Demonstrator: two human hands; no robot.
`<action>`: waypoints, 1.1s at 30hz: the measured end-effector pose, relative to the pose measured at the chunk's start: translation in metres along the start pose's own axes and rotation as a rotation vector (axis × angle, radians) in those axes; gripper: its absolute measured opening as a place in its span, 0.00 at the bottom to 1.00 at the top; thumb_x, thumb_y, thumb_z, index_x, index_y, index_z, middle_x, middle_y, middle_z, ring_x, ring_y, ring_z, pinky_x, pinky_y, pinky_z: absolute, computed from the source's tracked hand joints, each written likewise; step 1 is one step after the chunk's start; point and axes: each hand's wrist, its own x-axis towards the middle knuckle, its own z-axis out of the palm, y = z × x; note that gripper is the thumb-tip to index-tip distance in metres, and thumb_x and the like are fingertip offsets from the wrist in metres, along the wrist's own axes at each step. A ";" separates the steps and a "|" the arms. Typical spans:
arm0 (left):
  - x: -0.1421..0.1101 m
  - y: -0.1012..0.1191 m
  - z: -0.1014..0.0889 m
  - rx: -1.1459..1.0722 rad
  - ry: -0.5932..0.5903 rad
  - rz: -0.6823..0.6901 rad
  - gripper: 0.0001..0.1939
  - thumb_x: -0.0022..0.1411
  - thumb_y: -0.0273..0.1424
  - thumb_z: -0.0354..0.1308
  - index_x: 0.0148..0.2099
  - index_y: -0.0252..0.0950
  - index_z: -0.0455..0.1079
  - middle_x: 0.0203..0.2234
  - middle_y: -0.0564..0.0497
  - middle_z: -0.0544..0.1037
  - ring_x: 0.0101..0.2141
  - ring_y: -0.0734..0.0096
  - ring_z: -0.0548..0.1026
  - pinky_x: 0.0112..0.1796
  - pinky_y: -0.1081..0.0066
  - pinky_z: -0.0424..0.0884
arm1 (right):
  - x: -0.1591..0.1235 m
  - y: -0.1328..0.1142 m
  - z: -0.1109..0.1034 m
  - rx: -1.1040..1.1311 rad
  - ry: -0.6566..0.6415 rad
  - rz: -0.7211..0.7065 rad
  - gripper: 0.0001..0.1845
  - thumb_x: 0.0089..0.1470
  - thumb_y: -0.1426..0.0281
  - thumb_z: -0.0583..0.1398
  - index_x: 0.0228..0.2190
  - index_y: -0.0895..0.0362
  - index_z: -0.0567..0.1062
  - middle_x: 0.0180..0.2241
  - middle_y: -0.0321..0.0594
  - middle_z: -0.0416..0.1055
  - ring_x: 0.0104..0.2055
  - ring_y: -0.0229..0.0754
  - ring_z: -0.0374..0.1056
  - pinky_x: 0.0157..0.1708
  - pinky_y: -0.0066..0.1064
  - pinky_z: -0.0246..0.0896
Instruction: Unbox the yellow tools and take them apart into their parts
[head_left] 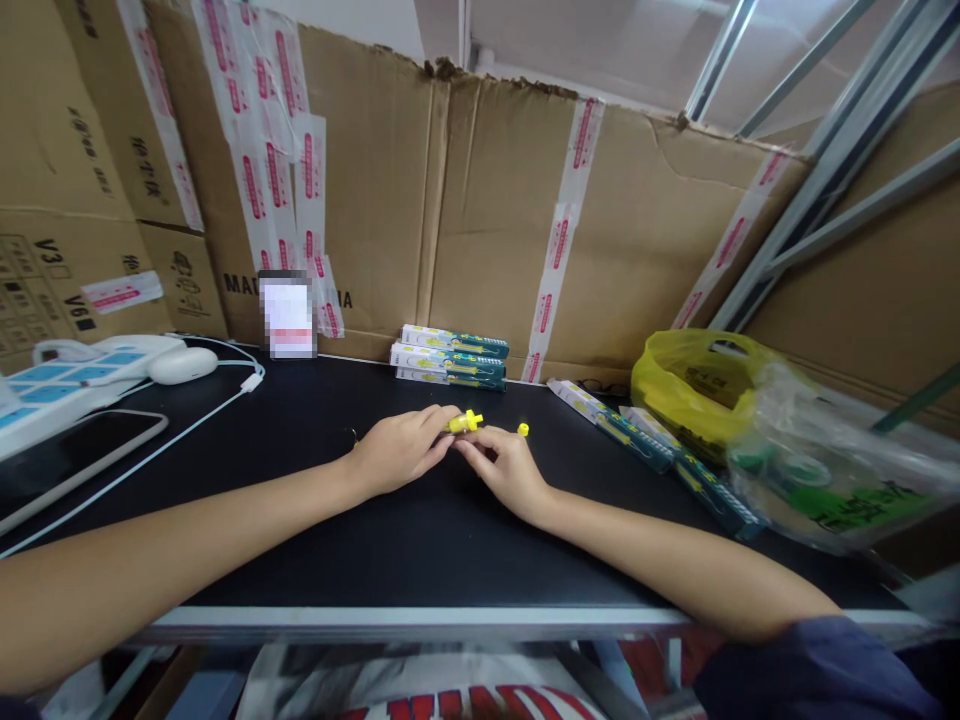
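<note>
Brown cardboard (375, 180) stands at twelve o'clock behind the black tabletop (412, 560). At mid-table, the left hand (401, 450) is closed on a bright yellow piece (465, 423); the right hand (516, 475) curls close beside it, its grip unclear. The piece's narrow end points towards three o'clock, where a small yellow knob (523, 429) shows.

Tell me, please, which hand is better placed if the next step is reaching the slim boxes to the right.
Probably the right hand: it is nearer the slim boxes, whereas the left hand is farther off and holds the yellow plastic piece.
</note>
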 end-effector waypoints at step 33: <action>-0.001 -0.001 0.003 0.199 -0.231 -0.013 0.14 0.69 0.37 0.42 0.51 0.37 0.60 0.32 0.49 0.76 0.28 0.66 0.77 0.23 0.75 0.63 | -0.002 0.013 -0.006 -0.525 -0.180 -0.394 0.09 0.59 0.73 0.52 0.34 0.57 0.72 0.28 0.40 0.73 0.30 0.38 0.66 0.32 0.28 0.55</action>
